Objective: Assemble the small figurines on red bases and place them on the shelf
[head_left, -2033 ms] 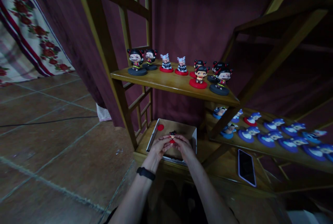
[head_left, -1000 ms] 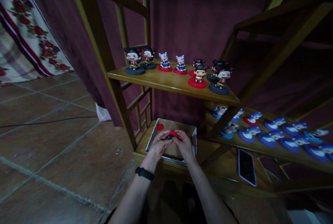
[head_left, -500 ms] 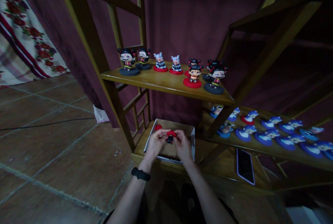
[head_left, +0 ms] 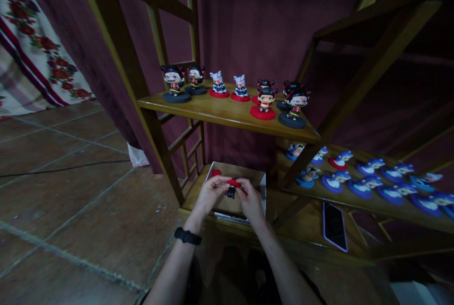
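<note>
Over a shallow cardboard box (head_left: 244, 171), both hands grip one small black-haired figurine (head_left: 230, 192) with a red round base (head_left: 233, 182). The figurine is tipped over, its head toward me and its base away. My left hand (head_left: 210, 194), with a black band on the wrist, pinches the base from the left. My right hand (head_left: 250, 198) closes on it from the right. The fingers partly cover the figurine's body. Inside the box, at the back left corner, lies another red disc (head_left: 216, 172).
Above the box, a wooden shelf (head_left: 213, 112) carries several figurines on dark and red bases. A lower shelf at right holds several blue-based figurines (head_left: 365, 184). A phone (head_left: 334, 226) lies below that. A wooden post (head_left: 159, 168) stands left of the box.
The figurine has tilted slightly, its head now a little lower and nearer me. My left wrist has shifted slightly left. Both hands keep their hold.
</note>
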Demonstrator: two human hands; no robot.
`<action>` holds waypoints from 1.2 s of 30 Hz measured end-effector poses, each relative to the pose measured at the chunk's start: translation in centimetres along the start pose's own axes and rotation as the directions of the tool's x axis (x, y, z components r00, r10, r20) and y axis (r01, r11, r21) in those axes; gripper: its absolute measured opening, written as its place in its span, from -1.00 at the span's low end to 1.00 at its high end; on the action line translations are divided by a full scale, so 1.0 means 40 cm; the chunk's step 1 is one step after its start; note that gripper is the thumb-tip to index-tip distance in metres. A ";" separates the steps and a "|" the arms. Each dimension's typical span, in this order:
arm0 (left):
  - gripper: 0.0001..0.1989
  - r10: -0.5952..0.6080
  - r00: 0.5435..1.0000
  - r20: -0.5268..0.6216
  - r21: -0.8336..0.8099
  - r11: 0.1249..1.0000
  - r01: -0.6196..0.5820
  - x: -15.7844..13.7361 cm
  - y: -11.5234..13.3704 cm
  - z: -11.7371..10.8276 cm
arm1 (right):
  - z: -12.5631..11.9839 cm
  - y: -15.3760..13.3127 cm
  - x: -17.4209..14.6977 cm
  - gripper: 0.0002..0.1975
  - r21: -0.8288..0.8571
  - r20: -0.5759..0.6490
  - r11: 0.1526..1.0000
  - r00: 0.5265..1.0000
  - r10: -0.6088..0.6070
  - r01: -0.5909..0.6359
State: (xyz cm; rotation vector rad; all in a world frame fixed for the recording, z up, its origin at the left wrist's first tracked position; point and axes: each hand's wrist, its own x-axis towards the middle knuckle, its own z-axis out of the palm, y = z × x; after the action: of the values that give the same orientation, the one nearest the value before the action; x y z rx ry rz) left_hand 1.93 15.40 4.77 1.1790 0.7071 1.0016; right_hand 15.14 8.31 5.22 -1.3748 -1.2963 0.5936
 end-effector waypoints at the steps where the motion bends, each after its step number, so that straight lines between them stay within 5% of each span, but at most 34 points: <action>1: -0.72 0.011 1.000 0.002 -0.004 1.000 -0.011 0.000 -0.001 -0.001 | 0.000 -0.002 -0.001 -0.78 -0.013 0.006 1.000 1.000 -0.012 0.012; 10: -0.69 0.003 1.000 0.011 -0.080 0.997 -0.002 0.003 -0.011 -0.003 | -0.005 -0.007 0.003 -0.78 -0.039 0.024 0.998 0.998 -0.050 0.051; 17: -0.69 -0.166 0.986 -0.007 -0.212 0.964 0.161 -0.005 -0.013 0.010 | 0.006 0.014 0.021 -0.73 0.230 0.057 0.970 0.996 0.070 -0.081; 27: -0.75 -0.433 0.901 -0.013 -0.320 0.856 0.406 -0.002 -0.047 0.007 | 0.023 0.057 0.015 -0.72 0.624 0.206 0.613 0.859 0.470 -0.485; 36: -0.82 -0.496 0.868 -0.036 -0.340 0.823 0.456 0.002 -0.062 0.011 | 0.027 0.086 0.021 -0.69 0.648 0.224 0.519 0.791 0.569 -0.557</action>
State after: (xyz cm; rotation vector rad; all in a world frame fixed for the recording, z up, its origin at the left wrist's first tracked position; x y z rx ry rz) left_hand 2.98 15.14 2.52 0.6079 0.8493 0.7277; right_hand 15.65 10.14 2.05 -1.1113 -0.4432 1.3656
